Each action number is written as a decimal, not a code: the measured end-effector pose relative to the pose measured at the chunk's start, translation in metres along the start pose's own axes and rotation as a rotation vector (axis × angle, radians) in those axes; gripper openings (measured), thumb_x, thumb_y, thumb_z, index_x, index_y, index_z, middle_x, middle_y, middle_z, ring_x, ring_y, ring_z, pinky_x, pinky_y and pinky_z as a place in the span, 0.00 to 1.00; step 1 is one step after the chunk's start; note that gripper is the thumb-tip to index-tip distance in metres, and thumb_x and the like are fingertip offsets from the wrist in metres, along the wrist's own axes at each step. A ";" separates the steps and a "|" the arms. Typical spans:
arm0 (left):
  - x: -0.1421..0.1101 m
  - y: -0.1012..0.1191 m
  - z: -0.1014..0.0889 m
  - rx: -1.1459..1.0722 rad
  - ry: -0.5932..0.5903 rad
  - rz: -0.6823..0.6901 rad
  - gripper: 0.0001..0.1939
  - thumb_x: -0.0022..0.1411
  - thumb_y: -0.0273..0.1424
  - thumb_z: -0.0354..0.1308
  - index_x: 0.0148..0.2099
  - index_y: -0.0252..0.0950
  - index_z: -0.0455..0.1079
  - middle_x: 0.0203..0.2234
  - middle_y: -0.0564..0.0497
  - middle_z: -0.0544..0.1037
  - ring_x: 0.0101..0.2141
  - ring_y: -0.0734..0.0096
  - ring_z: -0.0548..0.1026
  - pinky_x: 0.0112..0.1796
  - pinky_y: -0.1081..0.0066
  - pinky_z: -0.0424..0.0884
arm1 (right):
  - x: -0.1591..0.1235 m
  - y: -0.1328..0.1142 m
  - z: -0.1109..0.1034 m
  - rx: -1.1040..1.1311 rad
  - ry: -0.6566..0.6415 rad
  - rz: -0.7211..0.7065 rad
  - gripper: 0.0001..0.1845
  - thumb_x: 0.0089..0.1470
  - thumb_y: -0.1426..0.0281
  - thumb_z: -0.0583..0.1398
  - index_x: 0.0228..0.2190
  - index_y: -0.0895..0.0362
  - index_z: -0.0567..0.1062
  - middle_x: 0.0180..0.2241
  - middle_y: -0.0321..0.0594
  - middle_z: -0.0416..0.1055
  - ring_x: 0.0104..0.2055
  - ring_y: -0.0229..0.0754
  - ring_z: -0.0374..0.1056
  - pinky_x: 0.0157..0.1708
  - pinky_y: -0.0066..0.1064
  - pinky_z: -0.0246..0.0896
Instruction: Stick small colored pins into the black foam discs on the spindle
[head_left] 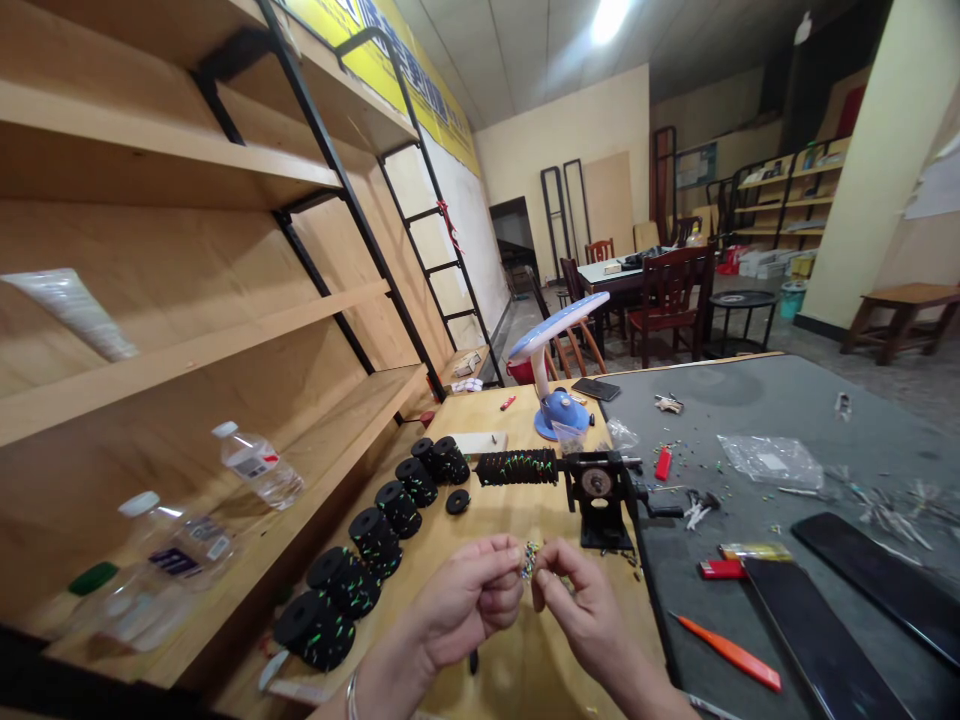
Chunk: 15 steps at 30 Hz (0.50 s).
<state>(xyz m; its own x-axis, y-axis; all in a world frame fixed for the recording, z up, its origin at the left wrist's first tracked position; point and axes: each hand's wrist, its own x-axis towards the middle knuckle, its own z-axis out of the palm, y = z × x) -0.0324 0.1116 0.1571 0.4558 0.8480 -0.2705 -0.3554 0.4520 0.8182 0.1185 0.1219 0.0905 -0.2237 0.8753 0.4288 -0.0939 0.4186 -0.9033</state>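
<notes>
My left hand (480, 590) is closed, thumb and forefinger pinched together above the wooden tabletop. Facing it, my right hand (574, 595) is curled in a pinch too. Whatever sits between the fingertips is too small to make out. Tiny coloured beads (531, 558) show in the narrow gap between the hands, seemingly on the table. Just beyond stands a black hand-crank winder (600, 500), its shaft stacked with black discs (517, 467) that carry green specks. Left of the hands runs a row of black foam spools (375, 540) flecked with green and yellow.
A blue desk lamp (561, 410) rises behind the winder. On the grey mat (705, 400) at right lie an orange-handled tool (731, 650), a dark phone-like slab (817, 640), a red lighter (663, 463) and a plastic bag (772, 460). Wooden shelves hold bottles (259, 465) at left.
</notes>
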 end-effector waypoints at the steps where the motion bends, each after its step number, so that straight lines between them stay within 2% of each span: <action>1: 0.000 0.000 0.000 -0.002 0.001 -0.002 0.15 0.54 0.31 0.64 0.27 0.34 0.58 0.13 0.65 0.52 0.14 0.87 0.43 0.18 0.79 0.39 | 0.000 0.001 0.000 0.010 -0.004 0.006 0.12 0.56 0.66 0.54 0.23 0.55 0.67 0.20 0.33 0.65 0.25 0.38 0.62 0.29 0.29 0.57; 15: 0.000 -0.001 0.000 -0.037 0.005 0.007 0.16 0.53 0.30 0.65 0.28 0.34 0.58 0.13 0.65 0.53 0.14 0.87 0.43 0.18 0.79 0.40 | -0.003 0.004 -0.004 -0.004 -0.036 0.005 0.12 0.57 0.66 0.54 0.24 0.56 0.69 0.22 0.34 0.67 0.28 0.39 0.64 0.31 0.29 0.57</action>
<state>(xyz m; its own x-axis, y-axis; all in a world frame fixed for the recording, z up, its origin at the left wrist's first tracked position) -0.0321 0.1114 0.1560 0.4493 0.8526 -0.2669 -0.3888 0.4556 0.8008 0.1230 0.1221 0.0859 -0.2594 0.8681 0.4232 -0.0889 0.4148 -0.9055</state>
